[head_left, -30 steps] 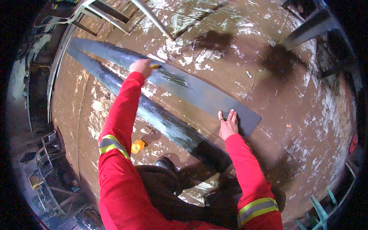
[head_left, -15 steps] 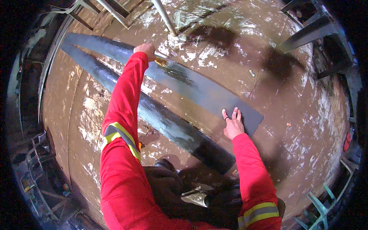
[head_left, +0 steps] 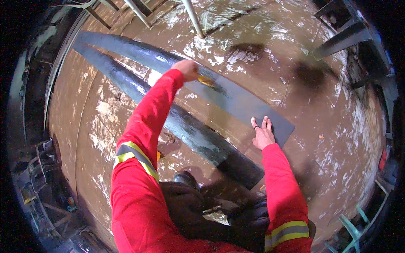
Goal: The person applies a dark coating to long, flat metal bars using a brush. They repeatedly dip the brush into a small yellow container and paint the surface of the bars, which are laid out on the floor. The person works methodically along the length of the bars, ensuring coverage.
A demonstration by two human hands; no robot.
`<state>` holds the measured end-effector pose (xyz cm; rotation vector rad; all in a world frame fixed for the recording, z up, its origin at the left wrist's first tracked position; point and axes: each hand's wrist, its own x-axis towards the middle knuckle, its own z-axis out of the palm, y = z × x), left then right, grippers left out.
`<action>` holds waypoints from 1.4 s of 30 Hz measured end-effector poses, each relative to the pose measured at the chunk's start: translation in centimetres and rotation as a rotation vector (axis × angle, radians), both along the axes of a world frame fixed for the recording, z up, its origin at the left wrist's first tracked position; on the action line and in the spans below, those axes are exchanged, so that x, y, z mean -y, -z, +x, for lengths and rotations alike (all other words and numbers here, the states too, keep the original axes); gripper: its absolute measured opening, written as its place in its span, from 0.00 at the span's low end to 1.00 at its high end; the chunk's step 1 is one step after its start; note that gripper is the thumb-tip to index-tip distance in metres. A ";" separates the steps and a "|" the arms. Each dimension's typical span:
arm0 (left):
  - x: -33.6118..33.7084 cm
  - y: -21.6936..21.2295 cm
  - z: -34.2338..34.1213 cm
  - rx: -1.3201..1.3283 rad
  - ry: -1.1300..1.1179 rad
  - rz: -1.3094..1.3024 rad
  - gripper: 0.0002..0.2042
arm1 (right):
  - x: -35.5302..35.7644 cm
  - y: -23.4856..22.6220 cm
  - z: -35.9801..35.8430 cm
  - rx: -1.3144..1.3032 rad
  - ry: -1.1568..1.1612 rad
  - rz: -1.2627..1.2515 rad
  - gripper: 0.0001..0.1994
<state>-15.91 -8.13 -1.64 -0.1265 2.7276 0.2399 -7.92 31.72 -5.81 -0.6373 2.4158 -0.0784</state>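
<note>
My left hand (head_left: 185,69) is closed round a small yellow tool (head_left: 206,81); its kind is blurred. The tool is over a long grey, tapering flat strip (head_left: 240,101), where dark streaks mark the surface beside it. Near the strip's wide right end, my right hand (head_left: 264,135) rests with fingers spread on the surface, a dark ring on one finger. A second long dark strip (head_left: 190,130) with pale glossy smears runs nearer to me. The two strips come close together at their narrow far-left ends.
The brown floor (head_left: 337,126) is splashed with white patches. Pale metal legs (head_left: 193,19) stand at the far side, and a dark metal frame (head_left: 344,40) at far right. Metal frames also line the left and lower-right edges. My boot (head_left: 184,178) is close to the nearer strip.
My left hand has moved right and slightly down along the far strip with the yellow tool. My right hand stays on the strip's wide end. The whole view has shifted slightly.
</note>
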 end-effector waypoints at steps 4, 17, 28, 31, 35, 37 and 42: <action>7.0 -1.3 3.3 0.059 -0.238 -0.282 0.21 | 0.2 -0.5 -0.2 -0.006 -0.026 0.045 0.42; -4.8 -1.4 3.6 -0.049 0.039 0.122 0.12 | 0.2 -0.1 -0.4 -0.007 -0.003 0.052 0.43; 4.7 -3.6 5.6 -0.112 -0.165 -0.266 0.14 | -0.1 0.7 0.1 -0.049 -0.022 0.028 0.41; 2.3 -2.6 5.5 -0.091 -0.125 -0.258 0.14 | 0.4 0.2 0.1 -0.046 -0.032 0.047 0.41; -3.1 -1.2 5.0 -0.023 -0.003 -0.147 0.15 | -0.1 0.0 0.0 -0.034 -0.015 0.066 0.41; -3.3 -1.8 4.9 -0.011 0.020 -0.009 0.14 | 0.0 0.2 0.1 -0.038 -0.006 0.054 0.41; 1.3 -0.5 4.8 -0.026 -0.084 0.101 0.12 | 0.3 0.5 0.1 -0.062 -0.026 0.063 0.42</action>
